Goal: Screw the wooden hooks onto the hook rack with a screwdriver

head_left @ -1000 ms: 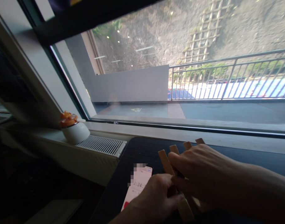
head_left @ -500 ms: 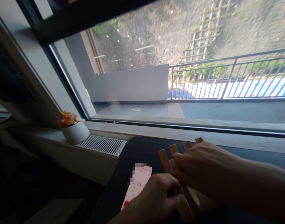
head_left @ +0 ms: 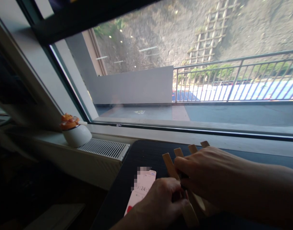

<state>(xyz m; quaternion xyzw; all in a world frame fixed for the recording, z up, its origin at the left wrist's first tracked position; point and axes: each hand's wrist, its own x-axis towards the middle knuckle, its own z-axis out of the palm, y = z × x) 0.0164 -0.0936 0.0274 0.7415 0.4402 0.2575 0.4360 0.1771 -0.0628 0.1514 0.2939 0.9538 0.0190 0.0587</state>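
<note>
Several flat wooden slats lie side by side on the dark table, their blunt ends pointing toward the window. My left hand is closed at the nearest slat, with thumb and fingertips pinched against its middle. Over the other slats lies my right hand, its index finger and thumb curled in close to my left fingertips. Whatever is between the right fingers is hidden. Below the hands, the lower slat ends show in shadow. Just left of my left hand, a phone with a lit timer screen lies flat.
The dark table meets a white window sill. To the left, a rounded white container with an orange top stands beside a white vent grille. Behind the sill is a large window onto a railing.
My right index finger and thumb have shifted slightly left, toward the nearest slat. My left hand and the slats stay nearly in place.
</note>
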